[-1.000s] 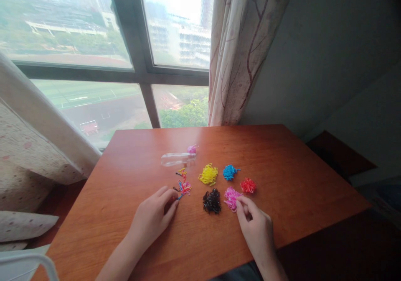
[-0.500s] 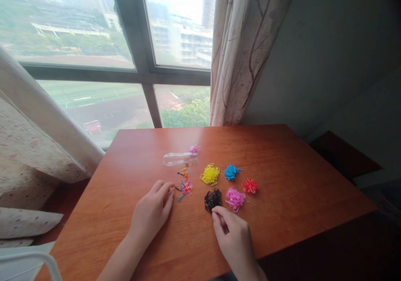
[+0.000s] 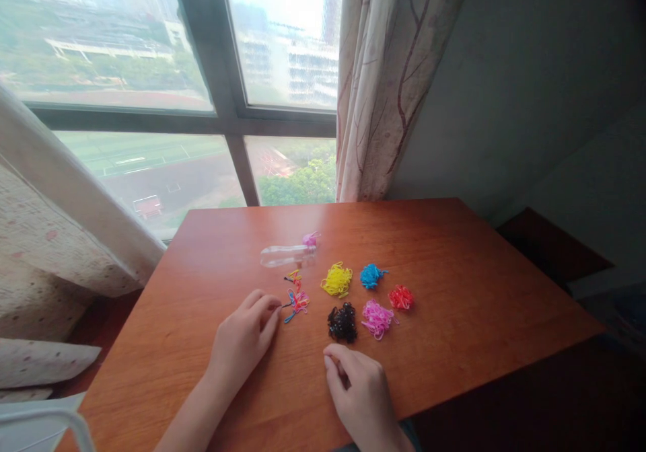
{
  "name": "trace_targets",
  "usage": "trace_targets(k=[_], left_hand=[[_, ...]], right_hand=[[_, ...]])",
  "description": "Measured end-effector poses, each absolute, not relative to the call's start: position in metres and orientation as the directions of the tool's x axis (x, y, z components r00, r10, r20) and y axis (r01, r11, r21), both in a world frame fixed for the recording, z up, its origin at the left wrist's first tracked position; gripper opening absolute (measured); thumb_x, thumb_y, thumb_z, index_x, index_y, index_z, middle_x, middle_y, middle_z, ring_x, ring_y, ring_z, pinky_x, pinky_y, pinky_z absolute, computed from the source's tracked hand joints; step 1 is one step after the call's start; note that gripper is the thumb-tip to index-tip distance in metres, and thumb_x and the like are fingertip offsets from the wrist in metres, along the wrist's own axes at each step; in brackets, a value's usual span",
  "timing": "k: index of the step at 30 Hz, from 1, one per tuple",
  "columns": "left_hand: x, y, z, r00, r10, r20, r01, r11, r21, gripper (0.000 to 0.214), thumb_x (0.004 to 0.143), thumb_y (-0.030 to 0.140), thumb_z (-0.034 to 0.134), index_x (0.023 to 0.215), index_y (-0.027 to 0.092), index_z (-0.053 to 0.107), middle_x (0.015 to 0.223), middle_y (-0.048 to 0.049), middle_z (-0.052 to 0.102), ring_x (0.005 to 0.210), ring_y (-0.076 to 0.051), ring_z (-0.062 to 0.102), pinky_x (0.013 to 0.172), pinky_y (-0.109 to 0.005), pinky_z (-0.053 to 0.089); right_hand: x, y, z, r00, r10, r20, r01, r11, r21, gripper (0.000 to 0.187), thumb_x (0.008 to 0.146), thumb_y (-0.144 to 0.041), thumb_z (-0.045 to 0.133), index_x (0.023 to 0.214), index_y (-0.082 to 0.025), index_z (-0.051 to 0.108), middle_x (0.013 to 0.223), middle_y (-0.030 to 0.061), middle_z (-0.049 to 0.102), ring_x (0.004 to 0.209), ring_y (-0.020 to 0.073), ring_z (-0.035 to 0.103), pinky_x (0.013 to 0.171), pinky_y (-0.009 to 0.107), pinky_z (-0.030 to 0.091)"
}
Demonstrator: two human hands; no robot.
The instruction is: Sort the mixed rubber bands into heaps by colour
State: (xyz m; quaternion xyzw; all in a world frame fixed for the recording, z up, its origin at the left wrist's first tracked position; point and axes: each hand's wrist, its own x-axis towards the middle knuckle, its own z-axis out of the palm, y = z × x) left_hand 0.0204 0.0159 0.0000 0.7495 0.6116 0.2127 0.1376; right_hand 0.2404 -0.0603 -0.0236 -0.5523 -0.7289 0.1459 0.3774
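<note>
My left hand [image 3: 245, 334] rests on the table, thumb and forefinger pinched on a thin black rubber band at the edge of a small mixed heap of coloured rubber bands [image 3: 299, 302]. Just in front of the black rubber band pile [image 3: 342, 323] is my right hand [image 3: 361, 381], its fingertips pressed together; whatever they may hold is too small to make out. Around that pile lie yellow rubber bands [image 3: 336, 280], blue rubber bands [image 3: 371, 276], red rubber bands [image 3: 401, 298] and pink rubber bands [image 3: 378, 319], each colour in its own heap.
A clear plastic container [image 3: 282, 256] lies on its side behind the heaps, with a pink piece [image 3: 311, 239] at its right end. The wooden table [image 3: 454, 270] stands against a window with curtains [image 3: 368, 102]. A white curved frame [image 3: 70, 415] shows at lower left.
My right hand has drawn back from the black pile, toward me and to the left, fingertips still together. My left thumb and forefinger have closed together at the black band.
</note>
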Motion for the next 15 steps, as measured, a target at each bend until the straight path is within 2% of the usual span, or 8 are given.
trace_targets(k=[3, 6, 10, 13, 15], left_hand=[[0.026, 0.013, 0.002, 0.227, 0.952, 0.207, 0.778, -0.304, 0.550, 0.018, 0.097, 0.030, 0.046, 0.093, 0.024, 0.062, 0.088, 0.0009, 0.062, 0.064, -0.011, 0.057, 0.064, -0.023, 0.044], [0.039, 0.010, 0.007, 0.359, 0.911, 0.200, 0.712, -0.407, 0.572, 0.019, 0.098, 0.026, 0.044, 0.098, 0.025, 0.063, 0.096, -0.0002, 0.063, 0.066, -0.010, 0.059, 0.064, -0.021, 0.045], [0.062, 0.012, 0.015, 0.498, 0.855, 0.142, 0.736, -0.504, 0.452, 0.022, 0.099, 0.023, 0.040, 0.097, 0.025, 0.061, 0.102, -0.0027, 0.064, 0.079, -0.014, 0.065, 0.067, -0.022, 0.047], [0.076, 0.017, 0.020, 0.567, 0.823, 0.045, 0.767, -0.547, 0.336, 0.020, 0.097, 0.021, 0.041, 0.096, 0.024, 0.061, 0.099, -0.0035, 0.064, 0.079, -0.017, 0.066, 0.064, -0.024, 0.047], [0.082, 0.021, 0.021, 0.578, 0.816, 0.003, 0.778, -0.552, 0.301, 0.019, 0.095, 0.019, 0.043, 0.096, 0.025, 0.061, 0.099, -0.0036, 0.064, 0.078, -0.016, 0.066, 0.063, -0.023, 0.047]], right_hand=[[0.247, -0.061, -0.022, -0.071, 0.918, 0.390, 0.692, 0.327, -0.643, 0.020, 0.097, -0.021, 0.047, 0.095, -0.021, 0.066, 0.069, -0.0017, 0.065, 0.058, 0.0137, 0.062, 0.060, 0.023, 0.039], [0.257, -0.062, -0.021, -0.045, 0.920, 0.388, 0.699, 0.307, -0.646, 0.020, 0.097, -0.021, 0.047, 0.096, -0.021, 0.067, 0.069, -0.0015, 0.065, 0.059, 0.0139, 0.063, 0.059, 0.023, 0.040], [0.265, -0.063, -0.020, -0.015, 0.920, 0.392, 0.713, 0.284, -0.641, 0.022, 0.098, -0.023, 0.046, 0.094, -0.020, 0.067, 0.067, -0.0004, 0.065, 0.057, 0.0143, 0.063, 0.059, 0.023, 0.042], [0.266, -0.063, -0.020, -0.023, 0.920, 0.392, 0.719, 0.287, -0.632, 0.024, 0.099, -0.023, 0.044, 0.094, -0.020, 0.067, 0.067, 0.0002, 0.065, 0.057, 0.0148, 0.064, 0.058, 0.024, 0.042], [0.265, -0.063, -0.021, -0.033, 0.920, 0.390, 0.721, 0.292, -0.629, 0.024, 0.099, -0.022, 0.043, 0.095, -0.020, 0.067, 0.068, 0.0005, 0.066, 0.058, 0.0152, 0.064, 0.059, 0.024, 0.043]])
